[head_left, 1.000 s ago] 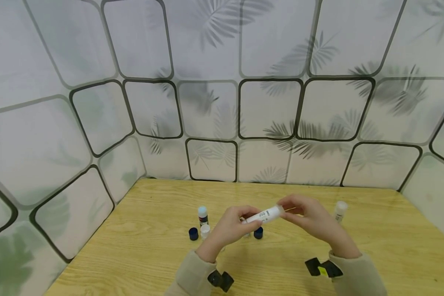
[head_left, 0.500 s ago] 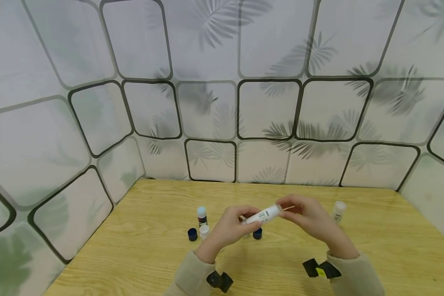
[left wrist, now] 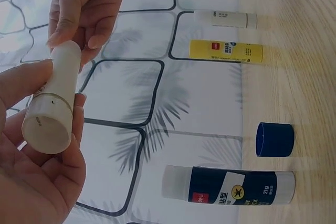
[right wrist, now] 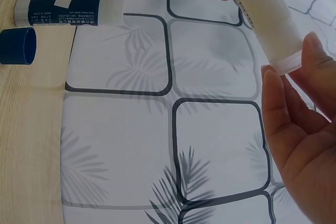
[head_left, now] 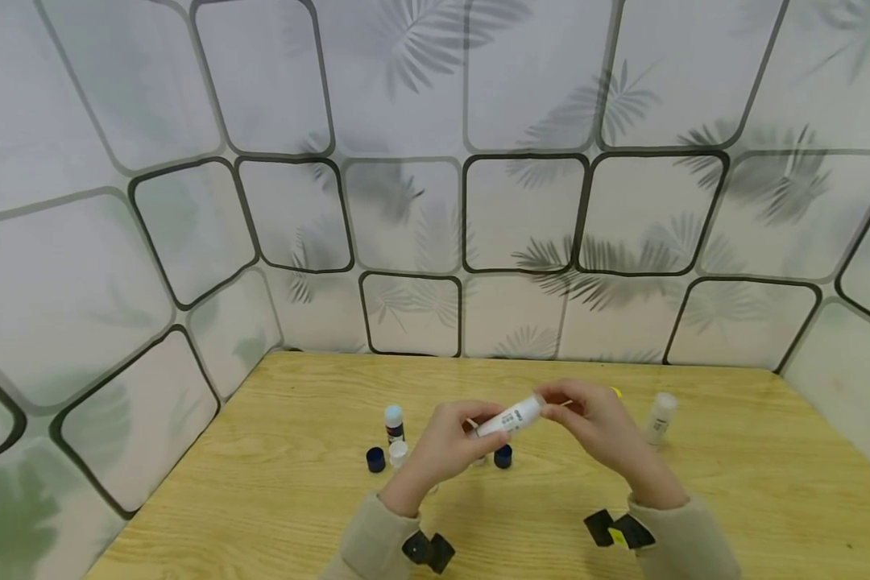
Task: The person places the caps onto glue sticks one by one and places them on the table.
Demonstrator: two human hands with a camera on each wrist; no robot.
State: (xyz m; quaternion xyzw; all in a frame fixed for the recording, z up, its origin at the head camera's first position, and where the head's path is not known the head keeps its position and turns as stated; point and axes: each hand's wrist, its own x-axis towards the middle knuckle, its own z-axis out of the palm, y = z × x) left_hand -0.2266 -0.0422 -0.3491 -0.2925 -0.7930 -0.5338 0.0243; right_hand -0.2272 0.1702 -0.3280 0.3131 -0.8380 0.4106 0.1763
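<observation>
Above the table, my left hand (head_left: 445,443) grips a white glue stick (head_left: 511,416) between thumb and fingers, tilted with its far end up to the right. The thumb and fingertips of my right hand (head_left: 587,415) pinch that upper end. A ribbed ring at this end shows in the right wrist view, where the glue stick (right wrist: 268,19) runs up to the fingers of the other hand. Its round flat other end faces the left wrist camera, with the left hand (left wrist: 42,177) curled beneath.
A dark blue glue stick (head_left: 395,423) stands left of the hands, near a dark blue cap (head_left: 375,460) and a white cap (head_left: 399,453). Another blue cap (head_left: 503,457) sits below the held stick. Farther right are yellow (left wrist: 226,51) and white glue sticks (head_left: 660,419).
My right hand has shifted slightly left, and a bit of yellow now shows behind it. The held glue stick has moved a little left; the left hand keeps its grip.
</observation>
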